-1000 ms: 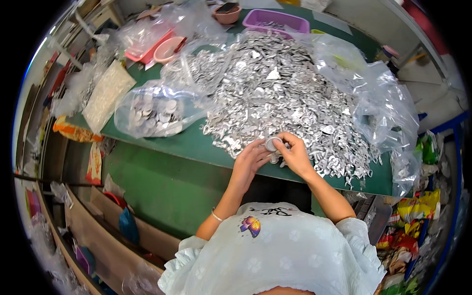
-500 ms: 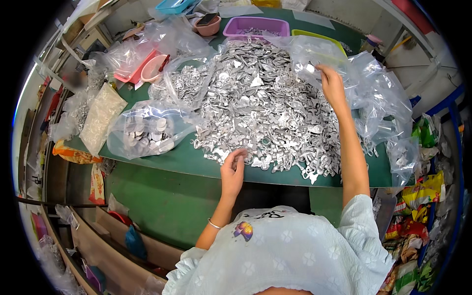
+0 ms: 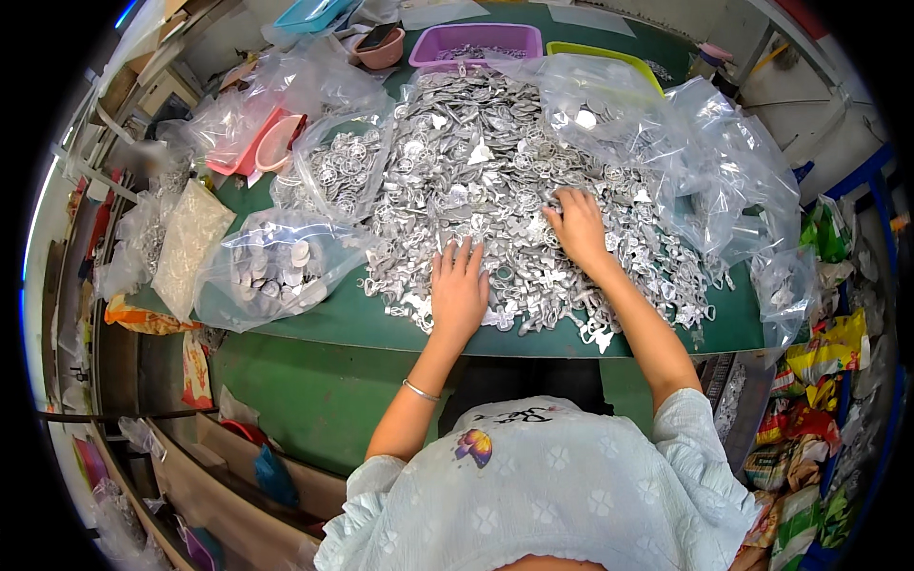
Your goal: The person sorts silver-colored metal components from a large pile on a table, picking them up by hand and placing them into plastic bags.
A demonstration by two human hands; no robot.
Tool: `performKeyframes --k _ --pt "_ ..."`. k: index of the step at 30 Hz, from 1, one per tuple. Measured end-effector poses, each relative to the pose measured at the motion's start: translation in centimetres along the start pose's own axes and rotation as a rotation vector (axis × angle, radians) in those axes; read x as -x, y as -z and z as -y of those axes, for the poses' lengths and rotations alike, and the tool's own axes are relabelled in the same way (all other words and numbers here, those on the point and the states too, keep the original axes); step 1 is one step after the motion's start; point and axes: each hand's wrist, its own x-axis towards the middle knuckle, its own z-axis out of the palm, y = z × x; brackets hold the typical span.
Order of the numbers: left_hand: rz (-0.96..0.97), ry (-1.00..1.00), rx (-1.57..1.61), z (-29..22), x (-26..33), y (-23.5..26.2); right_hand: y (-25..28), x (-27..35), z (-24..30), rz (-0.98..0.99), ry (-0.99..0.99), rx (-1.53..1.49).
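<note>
A large heap of small silver metal parts (image 3: 495,181) covers the middle of a green table (image 3: 314,319). My left hand (image 3: 459,290) lies flat on the near edge of the heap, fingers spread, holding nothing. My right hand (image 3: 576,228) rests palm down on the heap a little farther in and to the right, its fingers curled into the parts; whether it grips any piece is hidden.
Clear plastic bags of metal parts (image 3: 271,266) lie left of the heap, and crumpled clear bags (image 3: 724,181) lie to the right. A purple tray (image 3: 476,40), a yellow-green tray (image 3: 605,55) and pink containers (image 3: 262,143) stand at the back. Coloured packets (image 3: 819,400) pile beside the table at right.
My right hand has come back from the far right side of the heap toward the middle. My left hand has slid forward onto the heap's near edge.
</note>
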Motion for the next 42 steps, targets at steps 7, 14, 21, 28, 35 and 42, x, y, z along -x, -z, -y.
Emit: performKeyframes --k 7,14,21,28,35,42 --pt "-0.006 0.026 0.004 -0.1 0.2 0.0 0.6 2.7 4.4 -0.068 0.168 -0.161" --pt "-0.145 0.025 0.416 -0.9 -2.6 0.5 1.6 4.2 6.2 -0.019 0.354 -0.176" --pt "0.077 -0.248 0.487 -2.7 -9.6 -1.2 3.4 4.1 2.6 0.011 0.162 -0.500" --pt "0.223 -0.338 0.225 -3.2 -8.7 -2.0 1.8 2.9 -2.4 0.081 0.018 0.143" --pt "0.189 -0.266 0.403 -0.7 -6.1 -1.1 2.4 4.9 1.8 0.044 0.040 0.008" --pt "0.125 -0.278 0.439 0.0 -4.2 -0.2 2.1 7.5 4.8 0.136 0.223 -0.124"
